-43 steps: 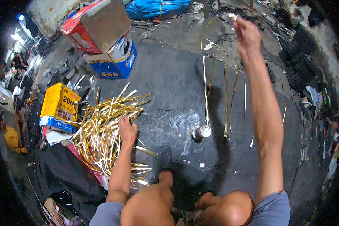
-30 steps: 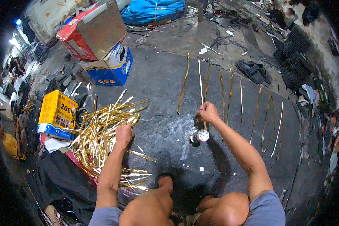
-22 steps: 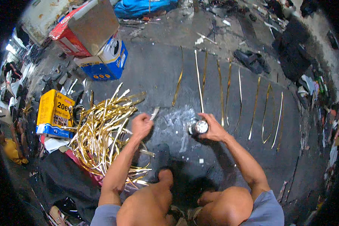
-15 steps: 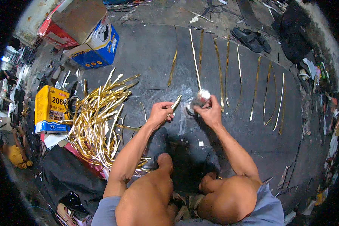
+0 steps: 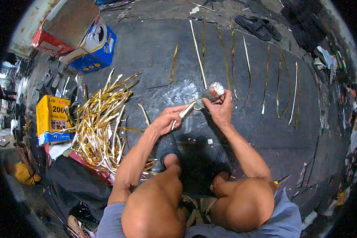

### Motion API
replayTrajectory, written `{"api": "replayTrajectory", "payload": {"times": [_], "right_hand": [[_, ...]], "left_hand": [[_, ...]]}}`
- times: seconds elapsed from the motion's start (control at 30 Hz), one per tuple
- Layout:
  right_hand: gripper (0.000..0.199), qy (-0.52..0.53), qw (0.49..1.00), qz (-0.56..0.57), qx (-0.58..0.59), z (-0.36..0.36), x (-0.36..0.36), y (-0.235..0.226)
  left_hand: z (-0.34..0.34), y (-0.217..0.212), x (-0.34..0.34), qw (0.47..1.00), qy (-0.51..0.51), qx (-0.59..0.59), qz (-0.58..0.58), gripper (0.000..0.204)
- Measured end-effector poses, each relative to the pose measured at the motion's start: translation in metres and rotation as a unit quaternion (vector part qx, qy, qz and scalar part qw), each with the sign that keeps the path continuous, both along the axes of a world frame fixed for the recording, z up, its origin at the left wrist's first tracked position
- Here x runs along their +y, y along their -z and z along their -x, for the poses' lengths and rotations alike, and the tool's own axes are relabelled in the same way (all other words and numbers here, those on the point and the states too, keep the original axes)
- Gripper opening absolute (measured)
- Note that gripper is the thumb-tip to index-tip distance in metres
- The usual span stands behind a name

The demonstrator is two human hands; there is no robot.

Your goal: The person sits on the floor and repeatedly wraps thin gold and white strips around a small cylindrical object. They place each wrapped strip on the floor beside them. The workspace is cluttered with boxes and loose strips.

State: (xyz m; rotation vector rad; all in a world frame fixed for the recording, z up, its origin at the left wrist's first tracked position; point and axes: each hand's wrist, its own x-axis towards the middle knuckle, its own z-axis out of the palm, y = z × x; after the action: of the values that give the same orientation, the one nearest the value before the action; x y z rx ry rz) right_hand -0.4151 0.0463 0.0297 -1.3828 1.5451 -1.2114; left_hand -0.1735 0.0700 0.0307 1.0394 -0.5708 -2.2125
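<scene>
I squat over a dark floor board [image 5: 146, 51]. My right hand [image 5: 220, 111] grips a small round tin [image 5: 214, 90] with a red-and-white lid. My left hand [image 5: 166, 119] pinches one short gold strip [image 5: 183, 113], its upper end touching the tin's rim. A tangled heap of gold strips [image 5: 101, 123] lies just left of my left arm. Several long gold strips [image 5: 246, 63] are laid out side by side on the board beyond my hands.
A blue and white carton [image 5: 95, 49] and a red box [image 5: 47, 39] stand at the far left. A yellow box [image 5: 51, 119] sits left of the heap. Black sandals [image 5: 258, 25] lie at the back. Dark cloth [image 5: 73, 184] lies by my left knee.
My right hand came back from reaching far out, picked the tin up off the board and lifted it. My left hand left the heap with one strip and met the tin.
</scene>
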Motion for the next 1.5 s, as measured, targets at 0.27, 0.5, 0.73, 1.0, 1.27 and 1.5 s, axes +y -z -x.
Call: {"api": "replayTrajectory", "payload": {"times": [0.27,0.5,0.73,1.0,1.27,1.5], "right_hand": [[0.061,0.077,0.997,-0.009,0.005,0.035,0.001,-0.006],[0.073,-0.060,0.988,-0.015,0.144,-0.006,0.008,0.015],[0.069,-0.120,0.966,0.055,0.223,-0.007,0.021,0.029],[0.049,-0.129,0.980,-0.116,0.095,0.034,-0.013,0.047],[0.023,0.012,0.974,-0.227,-0.017,0.017,-0.040,0.090],[0.027,0.089,0.902,-0.241,-0.346,0.033,-0.027,-0.027]], "left_hand": [[0.023,0.038,-0.040,0.914,0.071,-0.373,0.145,0.015],[0.034,0.057,-0.049,0.891,0.084,-0.424,0.140,0.023],[0.056,0.002,-0.020,0.844,-0.070,-0.325,0.421,0.060],[0.050,0.007,-0.027,0.803,0.017,-0.404,0.438,0.061],[0.055,0.017,-0.029,0.736,0.009,-0.420,0.531,0.058],[0.045,0.010,-0.020,0.714,-0.011,-0.430,0.552,0.053]]}}
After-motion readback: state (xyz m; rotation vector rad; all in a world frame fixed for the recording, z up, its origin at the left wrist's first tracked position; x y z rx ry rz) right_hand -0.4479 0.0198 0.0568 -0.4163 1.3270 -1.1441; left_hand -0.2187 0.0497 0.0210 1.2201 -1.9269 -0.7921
